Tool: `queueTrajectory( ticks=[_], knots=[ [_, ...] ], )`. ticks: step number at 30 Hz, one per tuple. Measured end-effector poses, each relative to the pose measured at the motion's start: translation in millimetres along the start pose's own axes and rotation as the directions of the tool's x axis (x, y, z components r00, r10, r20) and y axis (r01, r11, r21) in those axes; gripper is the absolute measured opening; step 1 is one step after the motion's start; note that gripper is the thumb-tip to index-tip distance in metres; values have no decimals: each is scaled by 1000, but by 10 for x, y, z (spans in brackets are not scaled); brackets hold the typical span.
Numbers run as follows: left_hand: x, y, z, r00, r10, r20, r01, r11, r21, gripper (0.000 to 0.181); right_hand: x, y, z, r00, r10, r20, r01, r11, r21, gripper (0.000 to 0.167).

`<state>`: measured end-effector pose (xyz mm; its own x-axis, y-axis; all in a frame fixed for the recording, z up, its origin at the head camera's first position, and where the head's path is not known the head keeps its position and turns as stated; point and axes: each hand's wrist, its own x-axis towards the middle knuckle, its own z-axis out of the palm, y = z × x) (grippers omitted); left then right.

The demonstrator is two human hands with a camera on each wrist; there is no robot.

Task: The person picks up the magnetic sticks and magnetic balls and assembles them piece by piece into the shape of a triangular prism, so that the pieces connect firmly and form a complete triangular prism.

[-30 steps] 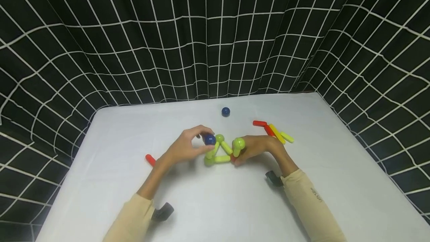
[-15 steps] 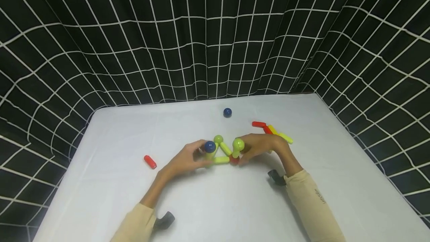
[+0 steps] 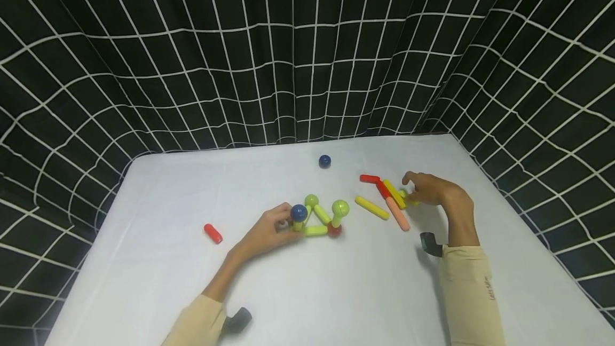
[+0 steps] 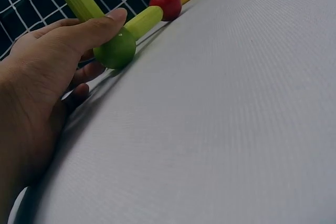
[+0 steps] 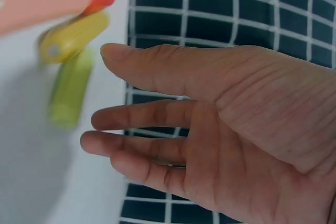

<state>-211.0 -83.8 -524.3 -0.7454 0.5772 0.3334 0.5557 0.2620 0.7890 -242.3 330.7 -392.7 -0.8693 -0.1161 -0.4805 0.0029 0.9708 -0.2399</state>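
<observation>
A frame of green sticks and balls stands on the table, with a red ball (image 3: 334,229) at its right corner. From that corner rises a stick topped by a green ball (image 3: 340,208). My left hand (image 3: 266,234) grips the left corner, thumb and fingers around a green ball (image 4: 114,53) and the foot of its upright stick (image 4: 83,1). A blue ball (image 3: 299,212) caps that upright. Over at the right, my right hand (image 3: 430,188) hovers by a light green stick (image 5: 71,90); its fingers are extended and hold nothing.
Beside the right hand lie a yellow stick (image 3: 395,194), a salmon stick (image 3: 397,213) and red sticks (image 3: 369,179). Another yellow stick (image 3: 372,207) lies nearer the frame. A loose blue ball (image 3: 324,161) sits at the back, a red stick (image 3: 213,233) at left.
The left hand brought the blue ball down onto the upright stick, then moved lower to the corner. My right hand left the red-ball corner and moved right, uncovering yellow and salmon sticks.
</observation>
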Motion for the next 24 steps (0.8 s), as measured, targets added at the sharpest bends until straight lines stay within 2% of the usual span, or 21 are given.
queueTrajectory(
  ticks=[2,7,10,12,14,16,17,18,19,21,24],
  knots=[
    [-1,2,2,1000,2,2,-2,1000,-3,19,56,80,30,1000,15,27,-15,1000,3,47],
    [-7,14,-11,1000,-8,4,8,1000,-3,20,193,154,79,999,-4,34,5,1000,-29,37],
    [-5,15,-12,1000,-25,12,25,1000,-12,20,171,155,70,1000,10,20,-9,1000,-29,34],
    [-2,19,-12,999,-41,18,42,999,-17,20,113,131,43,1000,11,-12,-11,1000,-24,34],
    [1,24,-11,998,-55,20,56,998,-17,20,40,65,7,998,-21,-67,20,1000,-17,34],
    [2,30,-10,998,-62,20,63,998,-15,20,-38,-63,-30,983,-115,-146,116,993,-6,32],
    [4,33,-8,998,-62,20,63,998,-15,20,-84,-148,-46,967,-173,-189,176,984,1,32],
    [4,33,-6,998,-63,19,63,998,-13,20,-130,-251,-57,941,-244,-237,251,968,0,31],
    [3,34,-6,998,-59,18,60,998,-10,21,-177,-371,-64,910,-309,-275,323,946,5,31],
    [1,32,-6,998,-54,16,54,999,-3,21,-278,-627,-50,837,-431,-337,459,889,4,31],
    [-3,29,-5,999,-49,13,49,999,7,21,-406,-1012,26,743,-570,-350,596,802,-39,31]
  ],
)
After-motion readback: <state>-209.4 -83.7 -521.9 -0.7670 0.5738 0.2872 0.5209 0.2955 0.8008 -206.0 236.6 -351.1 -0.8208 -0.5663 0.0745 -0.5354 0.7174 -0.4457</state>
